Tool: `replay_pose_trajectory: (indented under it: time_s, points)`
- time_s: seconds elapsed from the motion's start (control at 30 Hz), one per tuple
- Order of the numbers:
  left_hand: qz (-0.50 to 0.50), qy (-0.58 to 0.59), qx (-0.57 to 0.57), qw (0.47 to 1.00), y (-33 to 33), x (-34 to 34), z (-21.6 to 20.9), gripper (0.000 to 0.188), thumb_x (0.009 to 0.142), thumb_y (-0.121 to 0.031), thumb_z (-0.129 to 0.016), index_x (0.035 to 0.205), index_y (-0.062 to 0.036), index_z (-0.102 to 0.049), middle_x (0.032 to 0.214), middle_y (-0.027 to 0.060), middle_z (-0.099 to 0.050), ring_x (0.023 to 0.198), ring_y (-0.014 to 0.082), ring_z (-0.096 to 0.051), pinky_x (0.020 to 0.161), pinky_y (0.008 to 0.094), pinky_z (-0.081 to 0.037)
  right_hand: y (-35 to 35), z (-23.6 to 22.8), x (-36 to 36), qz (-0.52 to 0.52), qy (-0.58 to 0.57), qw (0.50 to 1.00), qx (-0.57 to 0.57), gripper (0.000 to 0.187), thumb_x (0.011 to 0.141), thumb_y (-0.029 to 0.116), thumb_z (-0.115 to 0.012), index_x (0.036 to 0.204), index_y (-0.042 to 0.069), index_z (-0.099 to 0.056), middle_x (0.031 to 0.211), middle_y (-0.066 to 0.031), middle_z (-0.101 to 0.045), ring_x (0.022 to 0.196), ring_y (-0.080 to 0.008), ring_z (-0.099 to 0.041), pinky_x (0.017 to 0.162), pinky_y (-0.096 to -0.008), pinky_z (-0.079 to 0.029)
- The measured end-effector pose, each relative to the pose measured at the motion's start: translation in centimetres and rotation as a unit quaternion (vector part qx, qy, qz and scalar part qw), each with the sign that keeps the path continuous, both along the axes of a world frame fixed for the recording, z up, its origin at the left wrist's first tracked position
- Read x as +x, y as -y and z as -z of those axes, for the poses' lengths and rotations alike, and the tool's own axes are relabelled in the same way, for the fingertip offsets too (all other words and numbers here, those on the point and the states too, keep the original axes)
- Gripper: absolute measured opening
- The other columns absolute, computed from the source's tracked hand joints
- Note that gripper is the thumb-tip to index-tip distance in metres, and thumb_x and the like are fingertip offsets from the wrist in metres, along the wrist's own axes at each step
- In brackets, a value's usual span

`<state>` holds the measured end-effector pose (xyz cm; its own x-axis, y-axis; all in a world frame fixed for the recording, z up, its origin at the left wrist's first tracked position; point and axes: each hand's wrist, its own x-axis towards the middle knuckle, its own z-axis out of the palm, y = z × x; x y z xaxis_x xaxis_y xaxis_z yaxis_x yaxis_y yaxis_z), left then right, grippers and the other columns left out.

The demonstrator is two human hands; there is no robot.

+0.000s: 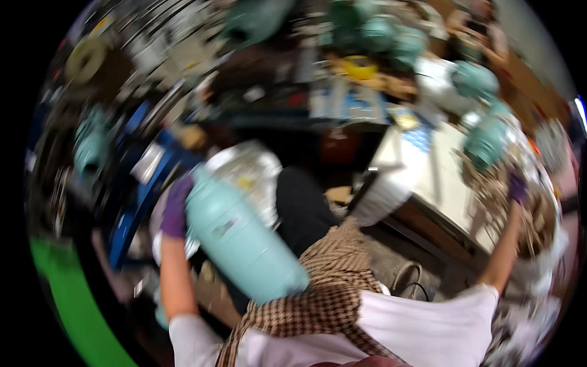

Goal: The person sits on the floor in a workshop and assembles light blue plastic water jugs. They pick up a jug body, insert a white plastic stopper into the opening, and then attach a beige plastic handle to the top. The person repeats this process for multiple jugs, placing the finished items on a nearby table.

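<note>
Head view: left hand (175, 207) clamps the shoulder of 1 teal bottle (241, 241), left of centre; right hand (517, 187), far right, grip cannot be told. Bottle is probably stiff, slippery; hold neck and base.

My fisheye view bows toward a black rim; motion blur smears the right hand (517, 187), while the teal bottle (241, 235) reads clearer. White light (581, 111) glares far right; shadow pools under the workbench (278, 113).

No legible text or numbers.
</note>
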<state>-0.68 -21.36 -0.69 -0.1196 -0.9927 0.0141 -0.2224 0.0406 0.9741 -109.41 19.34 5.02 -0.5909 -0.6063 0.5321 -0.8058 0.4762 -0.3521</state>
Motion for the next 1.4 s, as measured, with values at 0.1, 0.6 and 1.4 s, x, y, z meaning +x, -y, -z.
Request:
replay_pose_trajectory:
  time_s: [0.1,0.6,1.4]
  points:
    - [0.057,0.046,-0.174,0.982,-0.9,0.7,-2.3,0.027,0.100,-0.016,-0.052,0.121,-0.0022,-0.063,0.128,0.0149,-0.061,0.123,0.0276,-0.056,0.110,0.0373,-0.040,6.8,6.0,2.3,0.073,-0.009,0.993,0.096,0.037,0.098,0.031,-0.059,0.125,0.006,-0.065,0.108,-0.0127,-0.069,0.087,-0.0179,-0.065,0.075,-0.0338,-0.054]
    - [0.181,-0.208,-0.057,0.959,-2.1,-5.2,-4.5,0.059,0.094,-0.040,-0.062,0.131,0.0050,-0.053,0.120,0.0168,-0.065,0.110,0.0240,-0.064,0.096,0.0352,-0.053,32.3,-4.6,67.8,-0.625,0.576,0.522,-0.072,0.034,0.103,0.035,-0.044,0.103,0.005,-0.061,0.072,-0.0030,-0.055,0.049,-0.0130,-0.046,0.062,-0.0255,-0.048]
    - [0.103,-0.315,-0.108,0.937,-7.8,-5.2,-9.3,0.062,0.096,-0.042,-0.056,0.141,0.0005,-0.049,0.150,0.0204,-0.044,0.134,0.0283,-0.047,0.114,0.0395,-0.036,38.3,1.7,83.1,-0.615,0.713,0.313,-0.121,0.058,0.087,0.024,-0.052,0.138,-0.003,-0.050,0.143,-0.0187,-0.053,0.132,-0.0292,-0.051,0.116,-0.0386,-0.034]
